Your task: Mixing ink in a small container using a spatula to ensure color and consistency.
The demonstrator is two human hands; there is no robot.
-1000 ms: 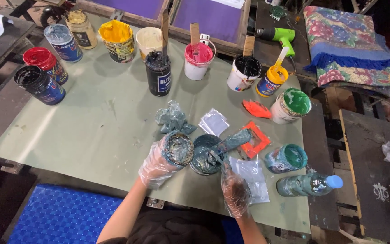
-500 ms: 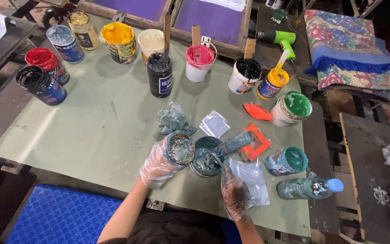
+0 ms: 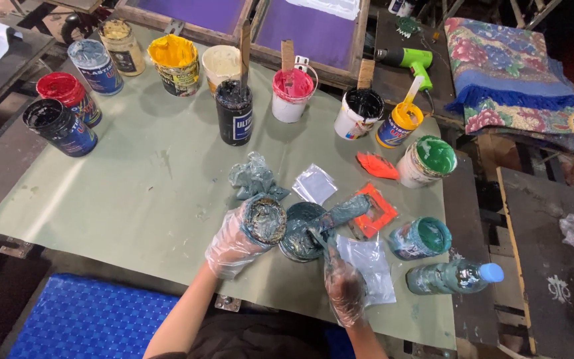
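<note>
A gloved left hand [image 3: 234, 242] grips a small paint-smeared jar [image 3: 265, 219], fingers clamped around it and its mouth tipped right towards a teal-coated tub [image 3: 300, 229] at the near edge of the green tabletop [image 3: 134, 193]. The gloved right hand [image 3: 343, 289], fingers closed on a smeared scraper [image 3: 337, 216], works its blade in that tub. Compared with half a second ago little has shifted: the jar stays tilted just beside the tub, suggesting the scraping-out continues, while open paint cans [image 3: 174, 63] line the far side and a bottle [image 3: 456, 276] lies at the right.
</note>
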